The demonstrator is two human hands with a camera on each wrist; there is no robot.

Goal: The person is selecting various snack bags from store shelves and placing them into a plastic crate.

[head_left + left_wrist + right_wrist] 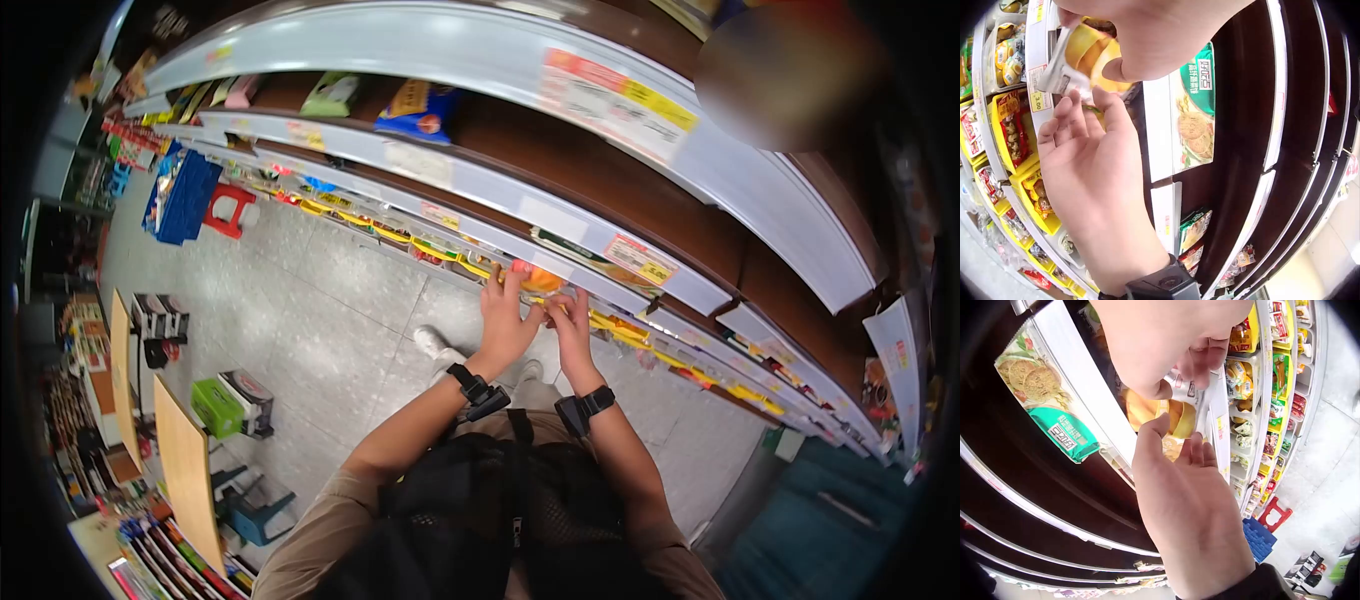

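Both my hands are at a plastic snack packet (pixel 1083 55) with yellow-orange food pictured on it, also seen as an orange patch (pixel 541 279) at the shelf front in the head view. My left hand (pixel 508 322) grips one end, its thumb across the printed face. At the other end, my right hand (pixel 570 328) holds the packet's edge between thumb and curled fingers. The right wrist view shows the packet's white wrapper (pixel 1180 387) between the two hands, partly covered by them. A green biscuit packet (pixel 1196 106) lies on the shelf close by.
Long shelves (pixel 640 215) with price labels run across in front of me. Lower down are yellow bins (pixel 1013 134) of small packaged snacks. A red stool (pixel 231 209) and a blue crate (pixel 182 195) stand on the floor at the left, with boxes (pixel 217 406) nearer me.
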